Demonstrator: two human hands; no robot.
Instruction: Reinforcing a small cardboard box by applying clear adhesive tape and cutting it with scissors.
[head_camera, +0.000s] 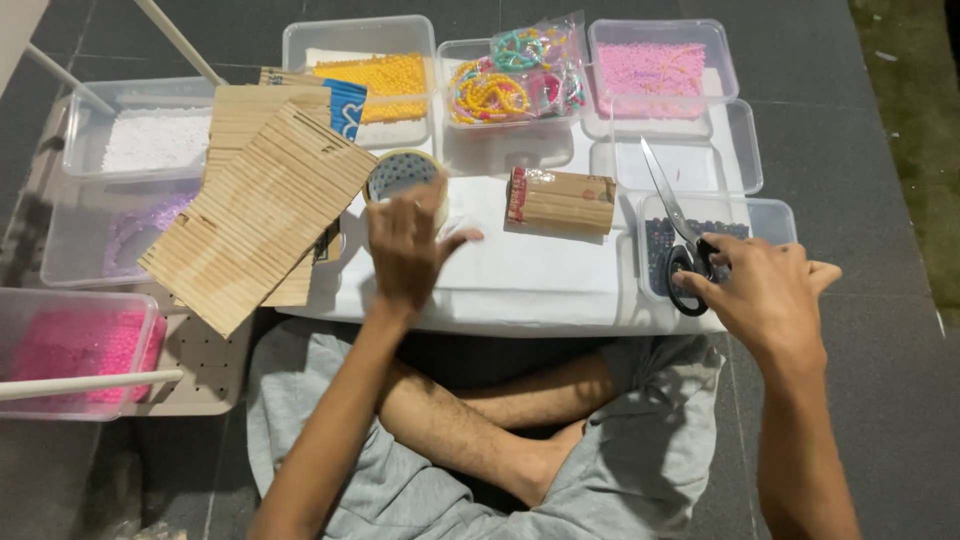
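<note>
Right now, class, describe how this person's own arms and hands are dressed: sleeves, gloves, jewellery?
Both forearms are bare, with no sleeves in view. The left hand and right hand wear no gloves, and no rings, watch or wristbands show.

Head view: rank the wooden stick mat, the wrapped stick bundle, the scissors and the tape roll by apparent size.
1. Wooden stick mat, clearly largest.
2. Scissors, touched by the right hand, and wrapped stick bundle: similar extent, so unranked.
3. Tape roll, partly hidden behind the left hand, looks smallest.
</note>
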